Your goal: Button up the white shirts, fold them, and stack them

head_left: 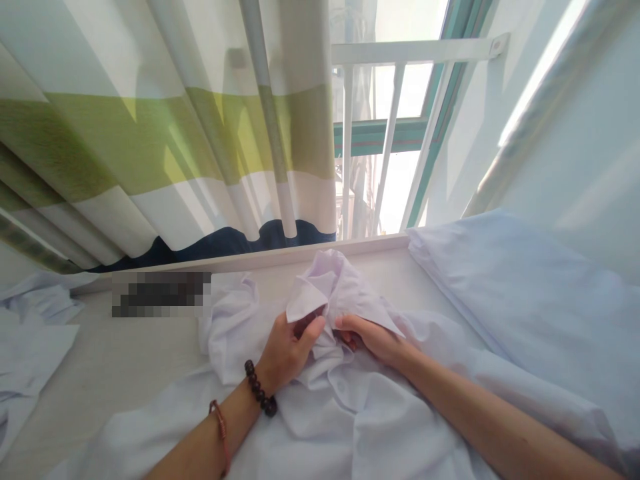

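A white shirt (390, 407) lies spread and rumpled before me, its collar end toward the window. My left hand (293, 347), with a beaded bracelet (260, 388) and a thin cord at the wrist, is closed on the shirt's front near one collar point. Close by on the right, my right hand (367, 337) pinches the other side of the collar opening. Both thumbs lie on top, and several fingertips are hidden under the cloth. A button placket runs down from between the hands.
Folded white cloth (525, 280) lies at the right, and more white garments (35, 347) at the left edge. A blurred dark object (163, 293) sits on the pale surface (100, 373). Beyond the raised edge are a green-striped curtain (175, 140) and a white railing (415, 52).
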`<action>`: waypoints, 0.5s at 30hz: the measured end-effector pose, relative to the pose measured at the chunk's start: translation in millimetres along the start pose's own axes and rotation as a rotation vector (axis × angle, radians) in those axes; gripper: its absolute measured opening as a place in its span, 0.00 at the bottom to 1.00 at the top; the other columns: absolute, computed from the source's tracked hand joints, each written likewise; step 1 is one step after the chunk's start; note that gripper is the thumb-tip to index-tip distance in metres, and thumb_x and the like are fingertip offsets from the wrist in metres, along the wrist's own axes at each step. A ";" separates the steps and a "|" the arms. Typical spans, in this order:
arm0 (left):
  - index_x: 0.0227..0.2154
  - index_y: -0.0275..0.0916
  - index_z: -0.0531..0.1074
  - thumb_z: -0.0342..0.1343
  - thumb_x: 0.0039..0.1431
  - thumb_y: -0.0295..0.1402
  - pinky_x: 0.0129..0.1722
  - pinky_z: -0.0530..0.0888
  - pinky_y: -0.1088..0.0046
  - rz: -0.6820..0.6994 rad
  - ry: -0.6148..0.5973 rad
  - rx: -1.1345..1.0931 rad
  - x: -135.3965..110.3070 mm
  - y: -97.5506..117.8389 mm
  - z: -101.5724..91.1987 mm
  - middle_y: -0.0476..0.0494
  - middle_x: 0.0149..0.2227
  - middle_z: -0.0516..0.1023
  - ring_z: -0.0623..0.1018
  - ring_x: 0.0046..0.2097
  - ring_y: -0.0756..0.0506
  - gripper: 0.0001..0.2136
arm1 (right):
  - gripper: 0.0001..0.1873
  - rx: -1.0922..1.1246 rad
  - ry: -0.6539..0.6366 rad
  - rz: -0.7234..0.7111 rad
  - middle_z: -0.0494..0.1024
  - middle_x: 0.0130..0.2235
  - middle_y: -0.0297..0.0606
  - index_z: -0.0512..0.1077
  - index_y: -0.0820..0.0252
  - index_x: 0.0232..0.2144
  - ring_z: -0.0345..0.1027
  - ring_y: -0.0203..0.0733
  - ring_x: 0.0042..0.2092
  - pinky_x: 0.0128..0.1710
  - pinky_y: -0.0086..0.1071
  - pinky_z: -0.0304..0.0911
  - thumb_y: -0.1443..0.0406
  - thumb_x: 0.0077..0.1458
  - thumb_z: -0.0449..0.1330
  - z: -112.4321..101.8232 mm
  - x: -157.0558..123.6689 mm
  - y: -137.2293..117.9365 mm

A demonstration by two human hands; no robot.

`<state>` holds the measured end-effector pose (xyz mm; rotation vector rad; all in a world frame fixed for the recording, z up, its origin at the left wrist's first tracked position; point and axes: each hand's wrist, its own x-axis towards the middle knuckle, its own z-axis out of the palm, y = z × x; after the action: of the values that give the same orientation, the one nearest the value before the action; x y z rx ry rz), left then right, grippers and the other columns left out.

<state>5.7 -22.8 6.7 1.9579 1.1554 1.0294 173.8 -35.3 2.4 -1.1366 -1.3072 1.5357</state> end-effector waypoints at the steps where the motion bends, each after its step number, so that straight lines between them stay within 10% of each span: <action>1: 0.29 0.35 0.75 0.51 0.57 0.40 0.32 0.73 0.74 -0.022 0.005 -0.013 0.0 -0.6 0.0 0.46 0.27 0.79 0.77 0.31 0.46 0.13 | 0.15 0.037 -0.005 0.002 0.61 0.16 0.30 0.60 0.57 0.12 0.54 0.33 0.22 0.27 0.30 0.53 0.58 0.44 0.52 0.2 0.6 0.8; 15: 0.29 0.36 0.77 0.62 0.49 0.39 0.28 0.74 0.77 -0.141 0.163 -0.086 4.0 -1.5 4.2 0.47 0.27 0.81 0.79 0.29 0.46 0.10 | 0.22 -0.133 0.068 -0.076 0.62 0.16 0.29 0.58 0.57 0.13 0.56 0.33 0.22 0.27 0.29 0.56 0.54 0.53 0.52 3.0 -0.4 2.6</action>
<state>10.0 -19.1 4.5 1.7261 1.2955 1.1598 171.0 -36.9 0.0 -1.1977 -1.4066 1.3605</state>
